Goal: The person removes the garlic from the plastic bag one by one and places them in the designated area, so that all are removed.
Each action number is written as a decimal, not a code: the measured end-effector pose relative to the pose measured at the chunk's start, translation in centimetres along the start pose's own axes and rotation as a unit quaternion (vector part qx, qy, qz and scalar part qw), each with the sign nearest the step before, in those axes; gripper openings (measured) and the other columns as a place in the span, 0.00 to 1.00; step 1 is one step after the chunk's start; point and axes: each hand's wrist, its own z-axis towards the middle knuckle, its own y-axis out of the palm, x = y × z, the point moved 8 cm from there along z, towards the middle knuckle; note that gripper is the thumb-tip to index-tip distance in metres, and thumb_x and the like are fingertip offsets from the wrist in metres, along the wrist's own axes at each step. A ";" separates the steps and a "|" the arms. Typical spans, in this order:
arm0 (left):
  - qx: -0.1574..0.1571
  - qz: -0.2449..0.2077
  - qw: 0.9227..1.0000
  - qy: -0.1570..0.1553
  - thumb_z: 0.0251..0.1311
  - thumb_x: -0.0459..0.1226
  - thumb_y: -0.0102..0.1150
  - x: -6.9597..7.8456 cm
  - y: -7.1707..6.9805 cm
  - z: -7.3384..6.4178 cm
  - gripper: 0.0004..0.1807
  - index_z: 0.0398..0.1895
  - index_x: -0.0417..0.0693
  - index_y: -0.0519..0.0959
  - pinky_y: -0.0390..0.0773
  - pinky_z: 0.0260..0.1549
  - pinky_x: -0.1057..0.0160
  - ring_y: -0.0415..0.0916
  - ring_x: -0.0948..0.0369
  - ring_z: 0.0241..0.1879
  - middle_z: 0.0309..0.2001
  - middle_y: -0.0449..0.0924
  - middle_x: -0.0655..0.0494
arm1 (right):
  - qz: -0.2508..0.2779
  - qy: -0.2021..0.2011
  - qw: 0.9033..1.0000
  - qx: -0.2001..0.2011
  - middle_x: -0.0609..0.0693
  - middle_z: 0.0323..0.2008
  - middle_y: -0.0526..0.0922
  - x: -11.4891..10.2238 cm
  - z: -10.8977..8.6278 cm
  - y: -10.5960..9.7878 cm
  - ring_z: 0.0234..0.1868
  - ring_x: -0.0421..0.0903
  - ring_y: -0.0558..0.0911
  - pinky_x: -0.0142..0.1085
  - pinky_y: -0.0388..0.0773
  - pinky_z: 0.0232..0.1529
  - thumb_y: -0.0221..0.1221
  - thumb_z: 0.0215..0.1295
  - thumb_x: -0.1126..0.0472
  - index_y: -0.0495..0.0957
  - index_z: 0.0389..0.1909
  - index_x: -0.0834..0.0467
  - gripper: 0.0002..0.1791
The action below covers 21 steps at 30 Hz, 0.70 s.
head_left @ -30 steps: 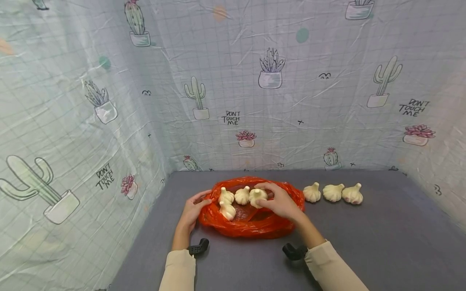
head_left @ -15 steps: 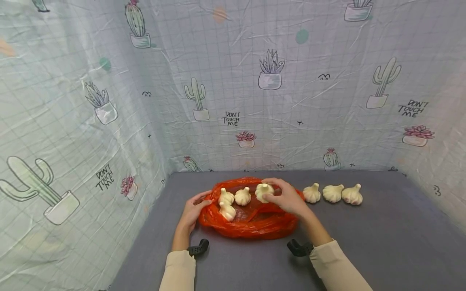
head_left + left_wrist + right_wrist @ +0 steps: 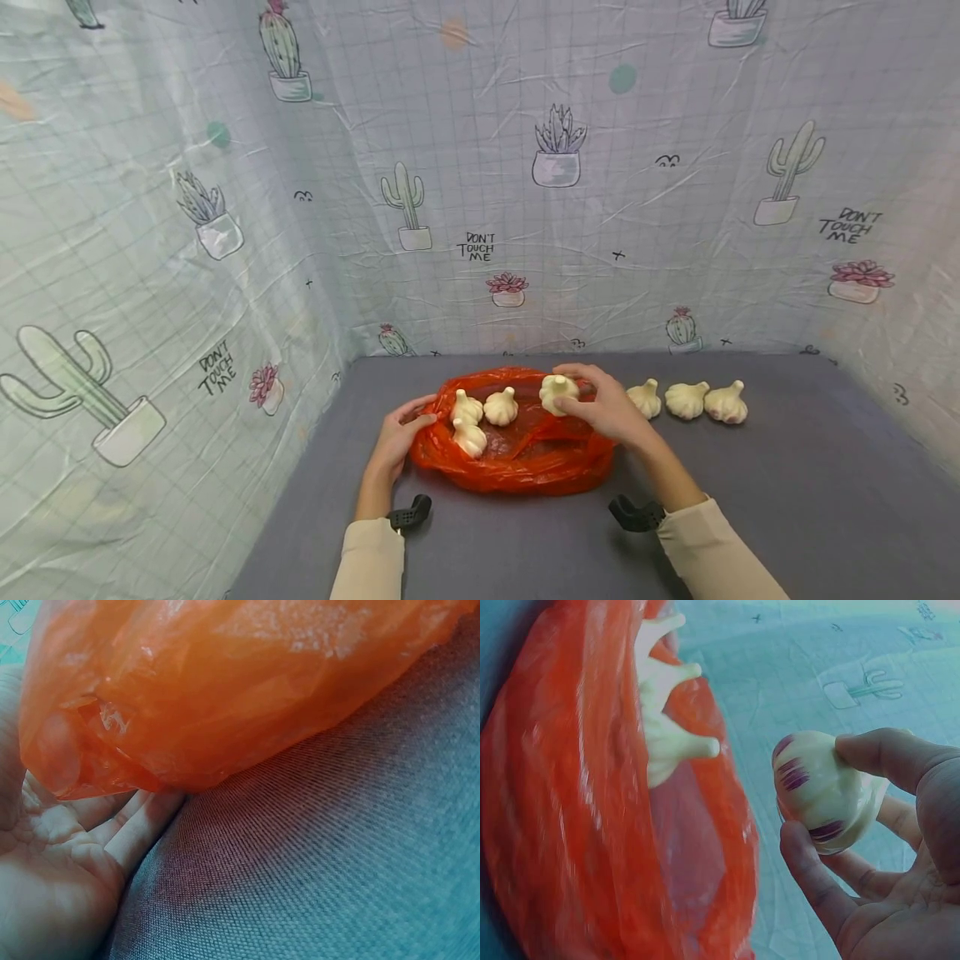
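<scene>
My right hand (image 3: 611,408) pinches a garlic bulb (image 3: 558,393) between thumb and fingers, above the right side of an open red plastic bag (image 3: 517,477). Purple streaks mark that garlic bulb (image 3: 821,787) in the right wrist view, where it is apart from the bag. Inside the bag's left half sit three more garlic bulbs (image 3: 500,407). At the bag's left edge my left hand (image 3: 393,437) holds the rim, thumb on the near side. The left wrist view shows fingers (image 3: 142,829) reaching behind and under the orange-looking plastic, which partly hides them.
Three garlic bulbs (image 3: 686,400) stand in a row on the grey tabletop (image 3: 787,492), right of the bag; my right hand partly covers the nearest. A cactus-print curtain (image 3: 585,208) rises behind and at both sides. Each wrist carries a black camera mount (image 3: 636,513).
My right hand has lifted the garlic bulb and carried it rightward, away from the other bulbs in the bag. The left hand stays at the bag's left rim.
</scene>
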 end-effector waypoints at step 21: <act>0.007 0.000 1.000 0.004 0.64 0.36 0.66 0.3 0.0 -0.4 0.23 0.64 0.49 0.81 0.80 0.52 0.61 0.79 0.57 0.56 0.64 0.79 0.45 | -0.016 -0.010 0.999 0.033 0.60 0.66 0.75 2.7 -3.5 -5.0 0.54 0.59 0.81 0.38 0.82 0.40 0.66 0.69 0.53 0.73 0.68 0.54 0.29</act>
